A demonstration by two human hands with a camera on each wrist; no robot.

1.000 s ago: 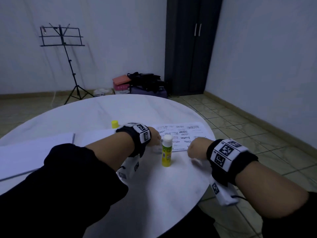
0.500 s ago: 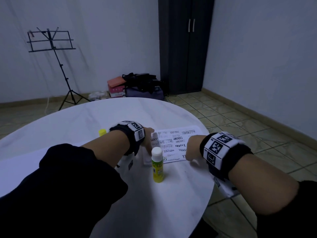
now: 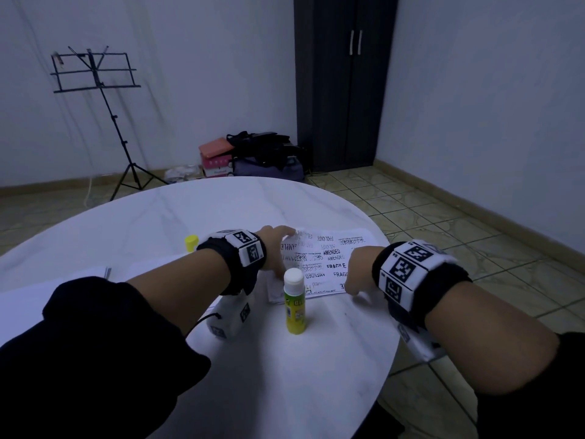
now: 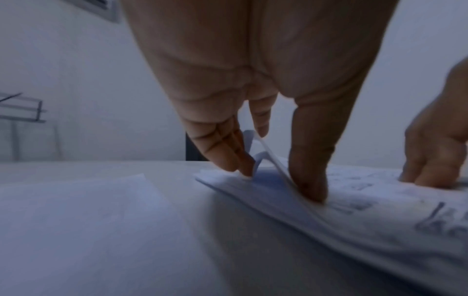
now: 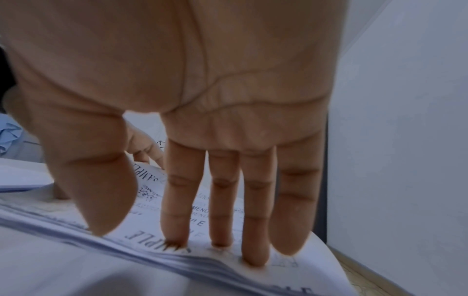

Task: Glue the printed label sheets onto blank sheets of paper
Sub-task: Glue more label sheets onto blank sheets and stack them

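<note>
A stack of printed label sheets (image 3: 330, 259) lies on the white round table (image 3: 221, 210), near its right edge. At the stack's left edge, my left hand (image 3: 281, 251) pinches the top sheet (image 4: 268, 158). Its corner curls up between thumb and fingers (image 4: 228, 156). My right hand (image 3: 353, 280) presses straight fingers (image 5: 253, 230) flat on the stack's near right part. A yellow-green glue stick (image 3: 295, 301) stands upright between my wrists, apart from both hands. Its yellow cap (image 3: 191, 243) sits behind my left wrist. Blank sheets (image 3: 47, 299) lie to the left.
The table's edge drops to a tiled floor (image 3: 443, 236) just right of the stack. Beyond the table stand a music stand (image 3: 101, 90), a dark wardrobe (image 3: 342, 83), and bags and boxes (image 3: 253, 156) on the floor.
My left hand has slid farther along the stack's left edge and raised the top sheet's corner. The right hand stays pressed on the stack. The head view has shifted slightly.
</note>
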